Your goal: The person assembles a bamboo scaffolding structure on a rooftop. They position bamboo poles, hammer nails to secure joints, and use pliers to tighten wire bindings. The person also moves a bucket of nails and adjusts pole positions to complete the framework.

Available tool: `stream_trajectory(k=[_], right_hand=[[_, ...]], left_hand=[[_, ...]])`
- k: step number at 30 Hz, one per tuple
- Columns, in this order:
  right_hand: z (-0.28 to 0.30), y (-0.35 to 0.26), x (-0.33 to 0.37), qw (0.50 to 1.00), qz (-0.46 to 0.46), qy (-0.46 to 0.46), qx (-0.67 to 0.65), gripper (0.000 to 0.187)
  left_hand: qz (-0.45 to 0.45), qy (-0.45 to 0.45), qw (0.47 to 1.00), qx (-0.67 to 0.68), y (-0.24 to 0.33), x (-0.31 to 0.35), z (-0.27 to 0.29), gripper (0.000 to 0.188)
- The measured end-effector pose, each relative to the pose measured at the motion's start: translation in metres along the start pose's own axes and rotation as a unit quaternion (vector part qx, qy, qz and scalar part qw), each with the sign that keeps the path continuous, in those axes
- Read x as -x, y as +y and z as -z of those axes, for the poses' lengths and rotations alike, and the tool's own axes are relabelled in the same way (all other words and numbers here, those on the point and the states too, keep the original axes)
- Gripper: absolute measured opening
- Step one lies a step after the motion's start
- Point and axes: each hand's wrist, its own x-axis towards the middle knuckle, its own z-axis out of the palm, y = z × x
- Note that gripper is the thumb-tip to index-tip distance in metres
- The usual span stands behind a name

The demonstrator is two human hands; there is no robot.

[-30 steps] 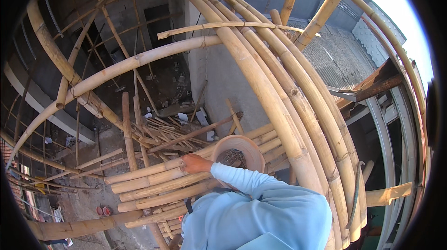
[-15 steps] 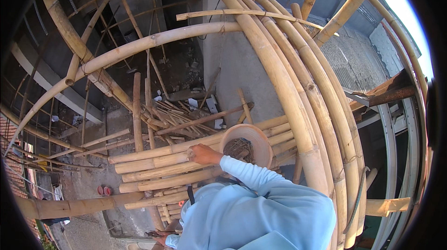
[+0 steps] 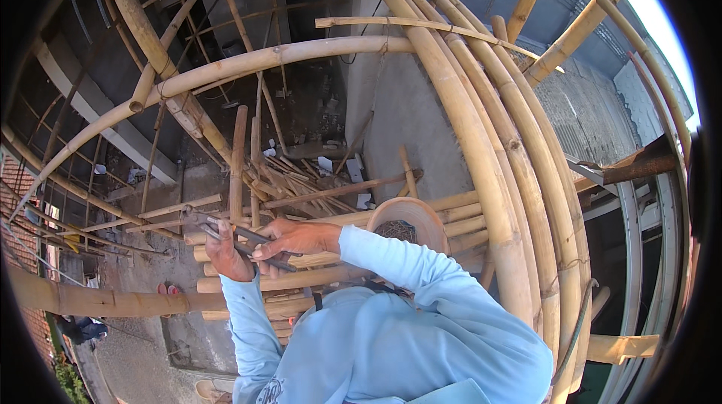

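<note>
Both my hands are together over the left ends of the bamboo poles (image 3: 323,277). A dark metal hand tool with two long handles, resembling pincers (image 3: 242,244), lies between them. My left hand (image 3: 228,255) is closed round the tool near its head. From the right, my right hand (image 3: 304,237) reaches across with its fingers closed on the handles. The fingers partly cover the tool, and I cannot tell whether its jaws hold anything. Close to my right forearm, a round clay-coloured tub (image 3: 423,217) with dark, thin strands inside stands on the poles.
Thick curved bamboo poles (image 3: 481,126) rise along the right. A long horizontal bamboo pole (image 3: 263,58) crosses ahead. Far below are a pile of cut bamboo (image 3: 316,189) and a concrete floor (image 3: 143,336) with red sandals (image 3: 167,289). Metal framing (image 3: 635,253) stands at far right.
My left hand has come up from below with the pincers. My right hand has moved left off the bamboo pole and onto the tool's handles. The whole view has shifted slightly.
</note>
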Motion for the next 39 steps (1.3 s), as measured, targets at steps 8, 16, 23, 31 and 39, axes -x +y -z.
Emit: stream_trajectory(k=[8,16,23,31,39], right_hand=[[0.063,-0.142,0.067,0.933,0.006,0.300,0.197,0.035],[0.153,-0.111,0.136,0.748,0.057,0.626,0.213,0.030],[0.238,-0.002,0.147,0.789,0.117,0.602,-0.039,0.017],[0.249,0.012,0.166,0.772,0.120,0.617,-0.097,0.026],[0.307,0.019,0.160,0.781,0.119,0.613,-0.024,0.052]], left_hand=[[-0.042,-0.312,0.947,-0.062,0.026,-0.118,-0.117,0.053],[-0.009,-0.333,0.925,-0.184,-0.034,-0.201,-0.216,0.053],[0.144,-0.353,0.893,-0.238,-0.158,-0.234,-0.304,0.045],[0.155,-0.310,0.922,-0.173,-0.260,-0.286,-0.434,0.061],[0.179,-0.230,0.956,-0.032,-0.282,-0.306,-0.478,0.040]])
